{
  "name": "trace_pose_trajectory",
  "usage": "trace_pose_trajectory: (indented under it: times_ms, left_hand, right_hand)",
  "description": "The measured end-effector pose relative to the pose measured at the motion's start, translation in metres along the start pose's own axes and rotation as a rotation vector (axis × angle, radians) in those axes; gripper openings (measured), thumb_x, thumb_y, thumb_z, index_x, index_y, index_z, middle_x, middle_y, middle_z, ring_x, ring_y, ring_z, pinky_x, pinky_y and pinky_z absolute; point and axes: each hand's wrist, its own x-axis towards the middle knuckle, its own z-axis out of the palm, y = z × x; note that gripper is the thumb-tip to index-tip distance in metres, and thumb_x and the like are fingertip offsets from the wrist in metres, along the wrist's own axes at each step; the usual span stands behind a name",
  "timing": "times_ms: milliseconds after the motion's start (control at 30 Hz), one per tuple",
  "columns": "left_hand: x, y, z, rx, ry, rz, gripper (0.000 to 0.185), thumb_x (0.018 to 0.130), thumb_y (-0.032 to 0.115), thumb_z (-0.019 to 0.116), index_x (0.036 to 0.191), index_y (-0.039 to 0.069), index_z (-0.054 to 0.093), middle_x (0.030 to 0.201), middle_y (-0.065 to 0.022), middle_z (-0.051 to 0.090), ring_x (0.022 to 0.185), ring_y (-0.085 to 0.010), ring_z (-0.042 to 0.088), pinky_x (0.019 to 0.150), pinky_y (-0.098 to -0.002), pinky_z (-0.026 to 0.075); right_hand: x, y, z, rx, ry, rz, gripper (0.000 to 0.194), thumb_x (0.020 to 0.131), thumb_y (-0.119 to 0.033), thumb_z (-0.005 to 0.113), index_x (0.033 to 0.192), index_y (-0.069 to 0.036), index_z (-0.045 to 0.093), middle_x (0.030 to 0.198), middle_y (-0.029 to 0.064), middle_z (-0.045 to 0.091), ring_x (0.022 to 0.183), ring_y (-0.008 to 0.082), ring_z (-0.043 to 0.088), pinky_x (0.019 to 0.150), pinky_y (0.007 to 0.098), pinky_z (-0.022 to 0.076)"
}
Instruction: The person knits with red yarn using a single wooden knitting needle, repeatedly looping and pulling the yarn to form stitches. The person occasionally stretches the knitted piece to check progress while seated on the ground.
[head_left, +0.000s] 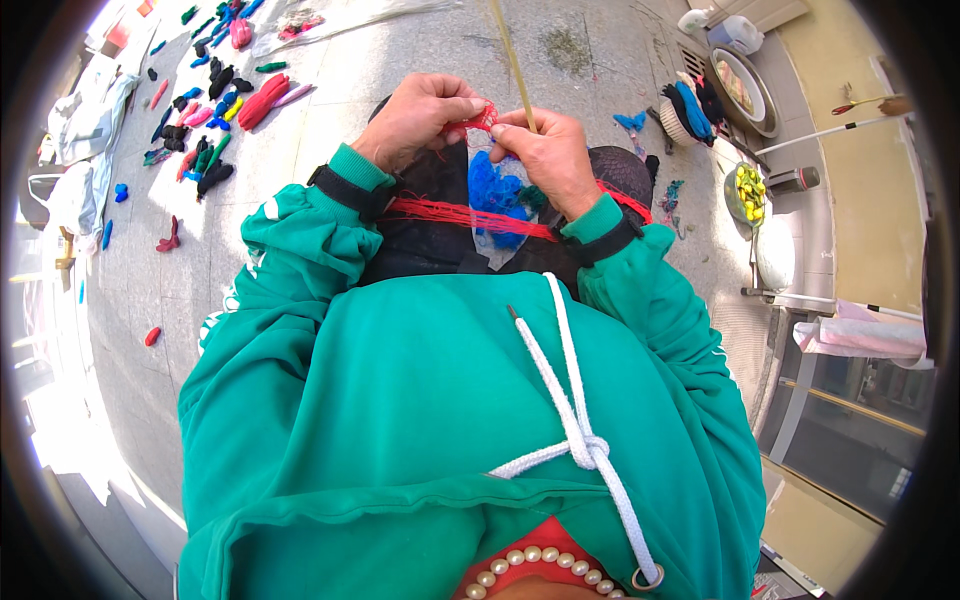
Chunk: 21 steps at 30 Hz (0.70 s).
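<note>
Out in front of my lap, my left hand (427, 116) pinches one side of a small piece of red open-mesh netting (484, 118). My right hand (546, 154) grips the other side between thumb and fingers. A thin yellowish rod (514, 64) runs from the top edge down to my right hand; whether the fingers grip it is unclear. Loose red yarn strands (480, 216) stretch across my thighs below the wrists, reappearing beyond my right forearm. Between my legs lies a tangle of bright blue netting (495, 195), with a dark green bit beside it.
Many-coloured yarn bundles (217, 112) are scattered over the tiled floor (307, 176) to the left. On the right stand a pale basket (675, 124) of dark and blue bundles, a metal basin (769, 112), and a bowl (736, 210) of yellow pieces. White rails (825, 135) jut near the wall.
</note>
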Motion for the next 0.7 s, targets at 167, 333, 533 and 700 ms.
trace_pose_trajectory:
  times_ms: [167, 333, 533, 700]
  left_hand:
    - [0.002, -0.003, -0.003, -0.036, 0.068, -0.004, 0.013, 0.090, 0.015, 0.058, 0.089, 0.002, 0.059, 0.073, -0.0016, 0.059, 0.051, -0.0037, 0.048, 0.042, -0.0144, 0.033]
    - [0.001, -0.005, -0.004, -0.024, 0.121, -0.015, 0.014, 0.091, 0.016, 0.055, 0.088, 0.002, 0.057, 0.070, -0.0012, 0.057, 0.050, -0.0045, 0.046, 0.039, -0.0161, 0.028]
    - [0.001, -0.004, -0.005, -0.064, 0.190, -0.056, 0.019, 0.093, 0.019, 0.052, 0.089, 0.001, 0.057, 0.072, -0.0031, 0.057, 0.051, -0.0062, 0.052, 0.037, -0.0155, 0.032]
    - [0.001, -0.004, -0.007, -0.114, 0.288, -0.062, 0.022, 0.095, 0.020, 0.046, 0.092, -0.001, 0.054, 0.076, -0.0074, 0.059, 0.050, -0.0089, 0.052, 0.036, -0.0158, 0.032]
  right_hand:
    - [0.000, -0.001, -0.003, 0.006, 0.070, 0.037, 0.010, 0.083, -0.007, 0.059, 0.084, 0.003, 0.062, 0.070, 0.0086, 0.065, 0.058, 0.0102, 0.058, 0.050, 0.0223, 0.0429]
    - [0.000, 0.001, -0.004, -0.074, 0.235, 0.027, 0.011, 0.088, -0.011, 0.056, 0.086, -0.001, 0.058, 0.068, 0.0056, 0.063, 0.042, 0.0027, 0.039, 0.036, 0.0199, 0.0281]
    - [-0.005, -0.007, -0.011, 0.152, 0.242, 0.072, 0.010, 0.090, -0.010, 0.056, 0.088, 0.000, 0.056, 0.062, 0.0010, 0.053, 0.038, 0.0018, 0.033, 0.032, 0.0198, 0.0228]
    - [-0.010, -0.014, -0.013, 0.245, 0.285, 0.128, 0.011, 0.089, -0.010, 0.057, 0.090, 0.001, 0.054, 0.071, 0.0071, 0.058, 0.038, 0.0020, 0.034, 0.032, 0.0193, 0.0224]
